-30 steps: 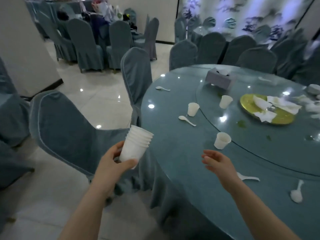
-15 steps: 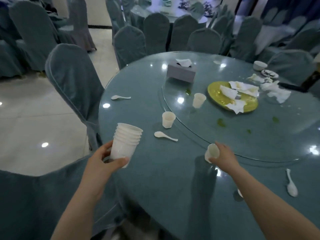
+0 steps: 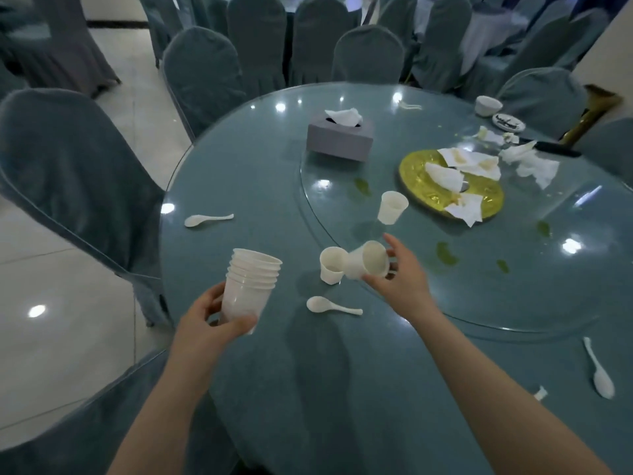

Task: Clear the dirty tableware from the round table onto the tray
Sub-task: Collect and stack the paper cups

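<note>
A stack of white disposable cups, rims up and leaning slightly, is held off the near-left edge of the round desk. Nearer the desk's middle, a single white cup is held tipped on its side, mouth toward the camera, just beside an upright cup. Another cup stands on the glass turntable beside a yellow plate strewn with crumpled napkins. White spoons lie scattered near the desk's rim.
</note>
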Demonstrator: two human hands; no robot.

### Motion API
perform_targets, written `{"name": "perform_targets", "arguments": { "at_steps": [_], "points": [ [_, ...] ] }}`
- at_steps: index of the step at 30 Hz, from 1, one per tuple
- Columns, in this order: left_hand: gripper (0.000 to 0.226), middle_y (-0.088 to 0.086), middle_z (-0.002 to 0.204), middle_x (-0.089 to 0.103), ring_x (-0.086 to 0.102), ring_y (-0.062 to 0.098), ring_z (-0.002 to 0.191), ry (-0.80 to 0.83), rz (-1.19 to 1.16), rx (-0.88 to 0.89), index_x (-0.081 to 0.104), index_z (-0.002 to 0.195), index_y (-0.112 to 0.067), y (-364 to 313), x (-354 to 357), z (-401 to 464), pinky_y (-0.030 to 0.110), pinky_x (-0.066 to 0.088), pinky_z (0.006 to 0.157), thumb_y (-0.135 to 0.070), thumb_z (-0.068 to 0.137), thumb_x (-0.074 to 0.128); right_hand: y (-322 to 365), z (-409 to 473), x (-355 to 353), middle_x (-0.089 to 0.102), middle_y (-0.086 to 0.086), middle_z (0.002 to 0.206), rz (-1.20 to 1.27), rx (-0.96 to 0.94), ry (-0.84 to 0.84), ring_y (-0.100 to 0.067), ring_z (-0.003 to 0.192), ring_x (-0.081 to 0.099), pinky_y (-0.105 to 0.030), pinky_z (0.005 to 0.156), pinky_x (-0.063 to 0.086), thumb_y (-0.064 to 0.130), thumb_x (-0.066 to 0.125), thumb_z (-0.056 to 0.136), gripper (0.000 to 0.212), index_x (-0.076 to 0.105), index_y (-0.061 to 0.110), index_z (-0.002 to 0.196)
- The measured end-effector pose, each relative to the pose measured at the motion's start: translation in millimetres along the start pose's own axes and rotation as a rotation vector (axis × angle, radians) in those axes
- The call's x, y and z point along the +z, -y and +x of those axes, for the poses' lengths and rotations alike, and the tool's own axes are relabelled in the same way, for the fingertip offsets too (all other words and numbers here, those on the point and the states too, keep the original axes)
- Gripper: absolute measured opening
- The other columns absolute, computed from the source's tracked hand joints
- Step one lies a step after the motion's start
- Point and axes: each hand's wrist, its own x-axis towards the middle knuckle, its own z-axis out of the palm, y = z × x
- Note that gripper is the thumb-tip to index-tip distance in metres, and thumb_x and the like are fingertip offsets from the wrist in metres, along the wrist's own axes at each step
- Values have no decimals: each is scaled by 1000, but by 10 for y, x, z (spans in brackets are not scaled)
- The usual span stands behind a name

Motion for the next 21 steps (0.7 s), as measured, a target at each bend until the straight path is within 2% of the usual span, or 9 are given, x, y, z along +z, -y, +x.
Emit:
{"name": "perform_targets", "arguments": {
  "at_steps": [3,5,8,11,13,15,18,21],
  "points": [
    [61,-13,113,64,62,5,98,-18,30,-14,59,116,-43,10,2,156,26,50,76,-13,68,82,128,345,249,42,-2,126,-100,-38,83,-18,111,49,-29,94,41,29,78,74,80,36,29,142],
    [67,-8,117,64,63,11,102,-18,55,-21,57,126,-34,-15,-1,256,28,49,80,-15,68,83,91,514,409,36,-4,130,-216,-8,219,-19,112,48,-22,91,36,30,75,75,74,38,30,140],
    [66,-11,115,64,63,9,100,-40,63,-35,57,123,-37,-25,14,403,25,48,76,-16,66,85,-87,624,622,33,0,134,-291,46,403,-21,115,48,-29,89,43,29,77,72,71,41,34,134],
    [63,-16,111,63,61,4,97,-52,70,-46,54,118,-43,-58,106,534,21,47,71,-14,70,81,-228,662,717,45,3,131,-255,1,427,-16,106,51,-29,85,44,31,78,69,71,40,35,129],
    [63,-14,111,63,62,6,98,-57,67,-55,55,121,-39,-59,192,620,21,47,72,-11,71,80,-258,711,680,52,7,122,-180,-33,366,-13,105,53,-21,79,40,30,78,69,71,42,32,129],
    [63,-12,112,63,62,7,99,-70,63,-58,56,123,-36,-72,294,700,21,47,73,-9,71,79,-244,784,558,53,12,119,-16,-56,226,-10,108,53,-15,79,38,25,78,68,70,44,29,129],
    [63,-13,112,64,63,6,98,-68,73,-50,56,124,-38,-88,433,820,22,48,74,-11,71,80,-193,945,271,54,10,127,158,-143,-64,-6,112,52,-19,92,39,21,81,70,69,46,24,130],
    [62,-14,111,65,64,6,98,-58,74,-52,56,121,-41,-113,554,930,23,48,75,-12,71,80,-241,1212,-20,51,2,132,181,-188,-293,-13,117,49,-26,98,39,18,81,72,71,44,17,133]
  ]
}}
